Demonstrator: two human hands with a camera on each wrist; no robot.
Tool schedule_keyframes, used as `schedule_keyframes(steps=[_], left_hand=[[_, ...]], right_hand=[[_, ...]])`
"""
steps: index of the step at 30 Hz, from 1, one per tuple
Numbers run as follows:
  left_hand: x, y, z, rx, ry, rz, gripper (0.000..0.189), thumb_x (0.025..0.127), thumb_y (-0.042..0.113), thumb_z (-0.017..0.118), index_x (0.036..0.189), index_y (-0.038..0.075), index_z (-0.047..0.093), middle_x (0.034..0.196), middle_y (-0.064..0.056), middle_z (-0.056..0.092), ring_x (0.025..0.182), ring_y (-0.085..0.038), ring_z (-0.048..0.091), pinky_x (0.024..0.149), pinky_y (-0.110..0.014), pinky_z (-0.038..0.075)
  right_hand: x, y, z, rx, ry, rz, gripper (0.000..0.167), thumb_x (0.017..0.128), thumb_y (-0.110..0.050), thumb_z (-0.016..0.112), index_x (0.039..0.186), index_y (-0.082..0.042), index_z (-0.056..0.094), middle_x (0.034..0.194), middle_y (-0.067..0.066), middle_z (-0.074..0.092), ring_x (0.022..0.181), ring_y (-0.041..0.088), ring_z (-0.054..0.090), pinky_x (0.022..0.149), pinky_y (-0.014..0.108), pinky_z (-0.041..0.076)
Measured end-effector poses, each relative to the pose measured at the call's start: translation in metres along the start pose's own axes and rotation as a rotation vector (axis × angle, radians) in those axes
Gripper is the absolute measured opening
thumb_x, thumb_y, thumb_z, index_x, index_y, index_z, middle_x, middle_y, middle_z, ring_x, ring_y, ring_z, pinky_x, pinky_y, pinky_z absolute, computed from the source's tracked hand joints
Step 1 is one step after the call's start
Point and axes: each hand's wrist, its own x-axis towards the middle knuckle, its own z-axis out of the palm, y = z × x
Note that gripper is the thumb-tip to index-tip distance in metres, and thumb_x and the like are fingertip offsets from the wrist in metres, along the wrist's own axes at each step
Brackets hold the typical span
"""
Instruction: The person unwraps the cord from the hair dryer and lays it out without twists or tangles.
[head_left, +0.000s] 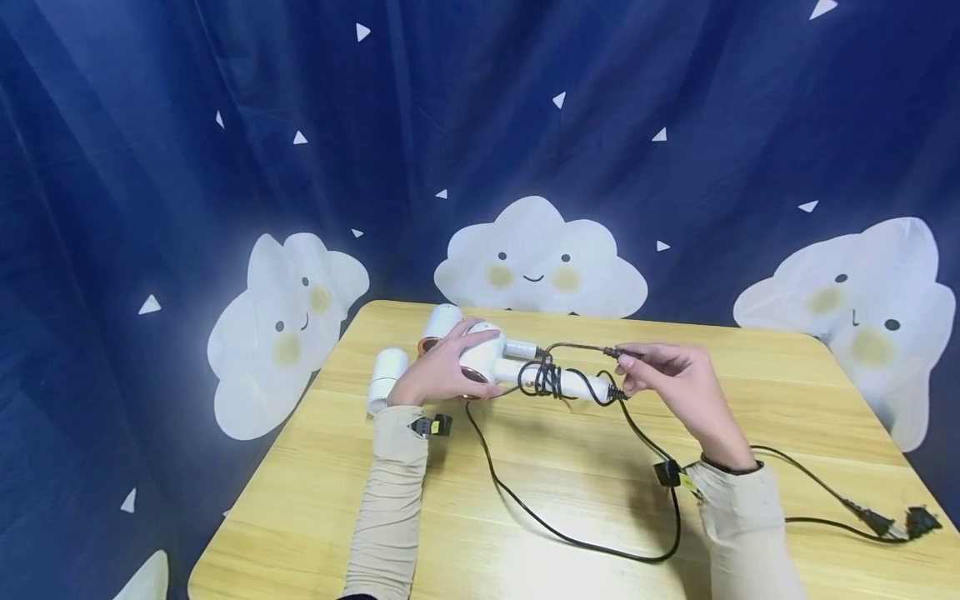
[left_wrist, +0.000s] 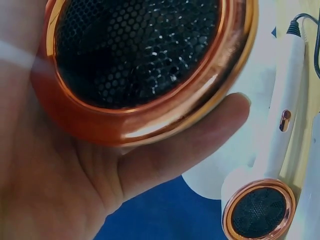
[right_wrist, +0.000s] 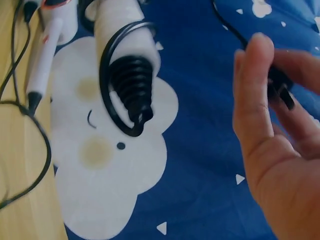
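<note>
My left hand [head_left: 442, 367] grips the head of a white hair dryer [head_left: 486, 348]; its copper-coloured rim and dark mesh fill the top of the left wrist view. Several turns of black cord [head_left: 550, 380] wrap the dryer's handle, which points right. My right hand [head_left: 675, 379] pinches the plug end [right_wrist: 281, 89] of a cord, just right of the handle, with the cord stretched from the coil to the fingers. Behind the held dryer lies a second white hair dryer [left_wrist: 287, 75] with a copper rim. Fingers partly hide the plug.
A white cylindrical piece [head_left: 387, 375] stands left of my left hand. Loose black cord [head_left: 570, 540] loops across the front of the wooden table [head_left: 300, 500]. Two black plugs [head_left: 921, 522] lie near the right edge. Behind the table hangs a blue curtain [head_left: 480, 125] with clouds.
</note>
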Motion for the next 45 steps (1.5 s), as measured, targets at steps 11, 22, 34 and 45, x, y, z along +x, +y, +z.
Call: schedule_keyframes(steps=[11, 22, 34, 45], left_hand=[[-0.003, -0.003, -0.004, -0.016, 0.028, -0.025, 0.093, 0.07, 0.051, 0.091, 0.152, 0.041, 0.049, 0.168, 0.005, 0.03, 0.144, -0.03, 0.045, 0.107, -0.052, 0.05], [-0.006, -0.007, -0.01, -0.008, 0.049, -0.029, 0.095, 0.069, 0.061, 0.087, 0.153, 0.042, 0.047, 0.169, 0.003, 0.03, 0.148, -0.035, 0.041, 0.108, -0.058, 0.046], [-0.007, -0.006, -0.013, -0.021, 0.043, -0.031, 0.094, 0.069, 0.061, 0.087, 0.152, 0.043, 0.047, 0.169, 0.007, 0.029, 0.151, -0.032, 0.038, 0.11, -0.057, 0.046], [-0.007, -0.007, -0.012, -0.023, 0.051, -0.022, 0.093, 0.07, 0.06, 0.087, 0.152, 0.043, 0.048, 0.168, 0.008, 0.03, 0.149, -0.028, 0.04, 0.109, -0.055, 0.047]], right_hand=[[-0.005, 0.0, -0.006, -0.066, -0.392, 0.026, 0.028, 0.095, -0.004, 0.07, 0.121, 0.008, 0.07, 0.101, -0.004, 0.077, 0.069, 0.012, 0.071, 0.078, 0.027, 0.059], [-0.001, 0.015, -0.013, -0.057, -0.608, 0.048, 0.021, 0.102, -0.006, 0.062, 0.117, 0.001, 0.074, 0.109, -0.002, 0.076, 0.076, 0.013, 0.072, 0.076, 0.033, 0.062], [0.005, 0.038, -0.016, -0.105, -0.686, 0.153, 0.024, 0.098, -0.005, 0.065, 0.117, 0.01, 0.068, 0.092, 0.0, 0.077, 0.08, 0.017, 0.075, 0.077, 0.035, 0.063], [0.009, 0.049, -0.023, -0.109, -0.565, 0.307, 0.034, 0.096, -0.01, 0.07, 0.117, 0.016, 0.065, 0.099, 0.016, 0.078, 0.08, 0.015, 0.075, 0.078, 0.036, 0.063]])
